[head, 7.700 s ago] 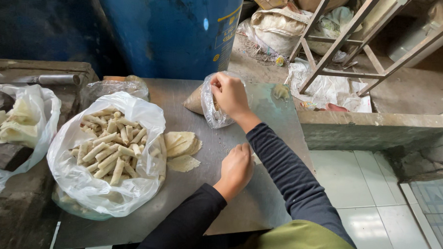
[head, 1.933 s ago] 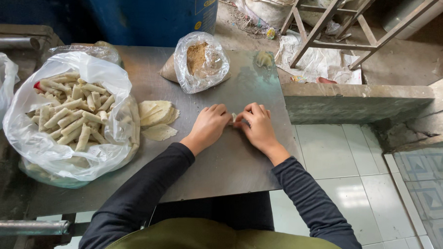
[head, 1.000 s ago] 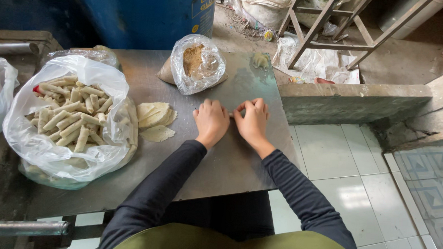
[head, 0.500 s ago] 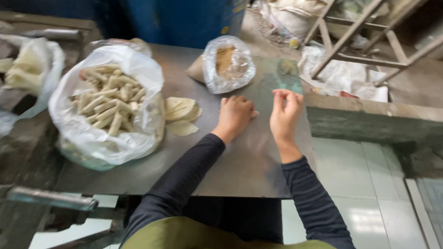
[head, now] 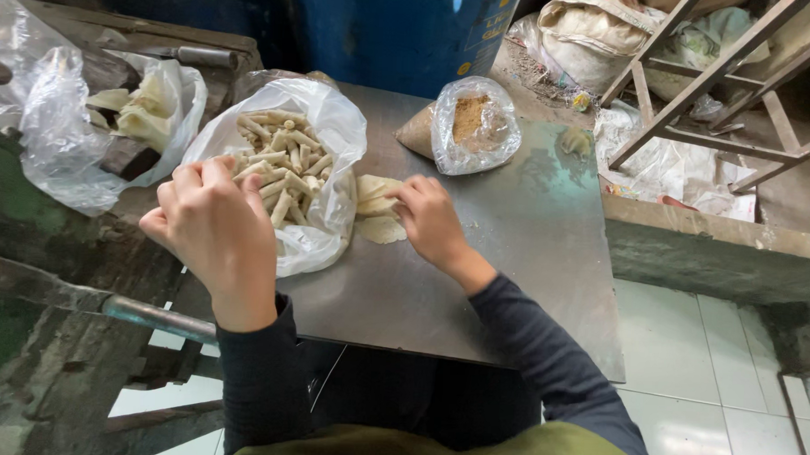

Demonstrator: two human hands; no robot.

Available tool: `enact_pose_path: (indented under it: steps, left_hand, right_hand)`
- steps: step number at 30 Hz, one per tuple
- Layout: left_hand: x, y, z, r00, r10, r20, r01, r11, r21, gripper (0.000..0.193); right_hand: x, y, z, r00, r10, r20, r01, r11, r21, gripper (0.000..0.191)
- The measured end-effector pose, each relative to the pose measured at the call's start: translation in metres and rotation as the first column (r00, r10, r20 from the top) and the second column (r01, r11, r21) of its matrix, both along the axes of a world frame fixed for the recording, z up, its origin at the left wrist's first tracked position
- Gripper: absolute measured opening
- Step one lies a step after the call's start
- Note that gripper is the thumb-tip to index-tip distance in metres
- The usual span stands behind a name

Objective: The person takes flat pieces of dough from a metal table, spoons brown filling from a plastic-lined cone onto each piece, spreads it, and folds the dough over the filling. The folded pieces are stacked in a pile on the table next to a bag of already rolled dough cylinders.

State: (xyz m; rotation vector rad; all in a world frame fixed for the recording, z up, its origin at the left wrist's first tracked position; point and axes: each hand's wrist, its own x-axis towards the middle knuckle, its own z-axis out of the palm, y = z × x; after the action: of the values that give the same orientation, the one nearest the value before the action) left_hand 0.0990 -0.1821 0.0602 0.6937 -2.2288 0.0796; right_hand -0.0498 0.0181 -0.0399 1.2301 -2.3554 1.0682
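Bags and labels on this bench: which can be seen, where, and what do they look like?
Clear bag of pale rolls: centre left, beside left hand.
Small clear bag of brown filling: back centre.
Crumpled clear bag: far left, pale pieces inside.
Blue drum: behind, yellow print.

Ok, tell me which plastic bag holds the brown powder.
The small clear bag at the far side of the metal table, beyond the right hand. The big white bag by the left hand holds pale rolled sticks; the bag off to the left holds pale sheets.
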Motion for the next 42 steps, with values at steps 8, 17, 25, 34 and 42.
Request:
enact_pose_path:
  steps: [8,17,25,34,42]
  left_hand:
    - [0.006,0.025,-0.012,0.87,-0.389,-0.304,0.435,0.895,0.098,0.032]
    - [-0.038,0.068,-0.112,0.78,-0.626,0.013,0.598,0.751,0.279,0.023]
    - [-0.093,0.085,-0.17,0.894,-0.339,0.292,0.34,0.939,0.05,0.011]
    - [-0.079,0.112,-0.152,0.612,-0.728,-0.308,0.626,0.209,0.751,0.02]
    - [-0.118,0.188,-0.139,0.475,-0.575,-0.666,0.467,-0.477,0.745,0.055]
  right_hand:
    - [-0.058,-0.062,-0.009,0.996,0.067,0.056,-0.073,0.991,0.109,0.006]
    - [-0.067,0.048,-0.01,0.109,0.474,0.874,0.245,0.839,-0.485,0.024]
    - [-0.048,0.174,-0.035,0.294,0.271,0.917,0.367,0.854,-0.37,0.023]
    - [-0.023,0.231,-0.037,0.332,0.225,0.916,0.428,0.829,-0.359,0.02]
    - [0.028,0.217,-0.003,0.29,0.29,0.912,0.338,0.86,-0.381,0.026]
